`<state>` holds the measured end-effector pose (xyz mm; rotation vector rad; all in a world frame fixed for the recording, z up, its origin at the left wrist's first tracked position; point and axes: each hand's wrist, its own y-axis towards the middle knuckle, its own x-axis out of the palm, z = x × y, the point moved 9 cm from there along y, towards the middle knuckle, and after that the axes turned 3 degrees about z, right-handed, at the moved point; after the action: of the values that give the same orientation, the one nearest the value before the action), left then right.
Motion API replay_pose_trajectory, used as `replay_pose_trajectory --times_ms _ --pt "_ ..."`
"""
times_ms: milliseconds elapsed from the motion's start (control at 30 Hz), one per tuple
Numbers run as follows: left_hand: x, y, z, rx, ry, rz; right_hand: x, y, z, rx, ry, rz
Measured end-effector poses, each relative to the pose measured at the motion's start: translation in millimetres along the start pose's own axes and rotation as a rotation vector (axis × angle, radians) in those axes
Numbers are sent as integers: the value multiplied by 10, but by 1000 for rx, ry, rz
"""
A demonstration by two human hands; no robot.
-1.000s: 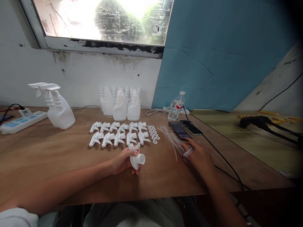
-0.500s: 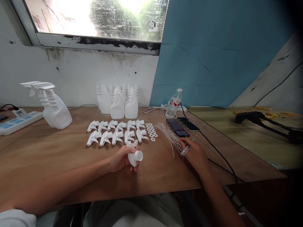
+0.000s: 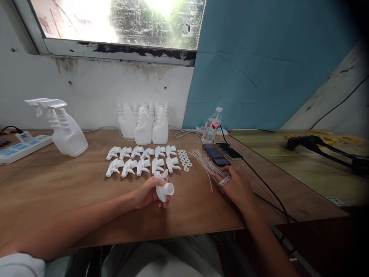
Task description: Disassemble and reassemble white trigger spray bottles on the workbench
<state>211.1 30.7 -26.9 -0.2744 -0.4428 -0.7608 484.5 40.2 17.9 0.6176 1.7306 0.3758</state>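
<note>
My left hand (image 3: 149, 192) is closed round a white trigger spray head (image 3: 162, 188), its round screw collar facing right. To the right, my right hand (image 3: 235, 182) is bent over a loose bundle of thin white tubes (image 3: 206, 163), its fingertips at their near ends. In that hand lies a slim clear-handled tool (image 3: 224, 181) with a thin tip sticking out past the knuckles; its exact kind is unclear. Two rows of white spray heads (image 3: 143, 167) lie beyond my left hand. Several small white ring washers (image 3: 184, 158) sit between them and the tubes.
White spray bottles without heads (image 3: 143, 127) stand by the wall. Bottles with heads (image 3: 69, 132) stand left, beside a power strip (image 3: 27, 148). A water bottle (image 3: 211, 129), two phones (image 3: 229, 151) and a black cable (image 3: 265, 186) are on the right of the wooden table (image 3: 72, 188).
The fingers of my right hand have shifted slightly left over the near ends of the tubes. My left hand keeps the spray head in the same place.
</note>
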Motion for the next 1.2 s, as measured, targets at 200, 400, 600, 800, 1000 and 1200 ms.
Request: replay_pose_trajectory --times_ms 200,400,600,800,1000,1200 --pt "-3 -1 3 -4 11 8 65 -28 -16 32 -182 -92" --pt "1 -11 8 -9 14 17 97 -66 -45 62 -236 -163" --pt "-4 -5 -2 -4 3 7 153 -75 -48 45 -223 -193" --pt "-19 -2 -13 -7 2 11 192 -64 -29 33 -192 -178" --pt "-6 -3 -2 -2 3 11 207 -45 -18 29 -128 -181" --pt "-23 -2 -15 -8 10 25 227 -37 -17 -6 -41 -169"
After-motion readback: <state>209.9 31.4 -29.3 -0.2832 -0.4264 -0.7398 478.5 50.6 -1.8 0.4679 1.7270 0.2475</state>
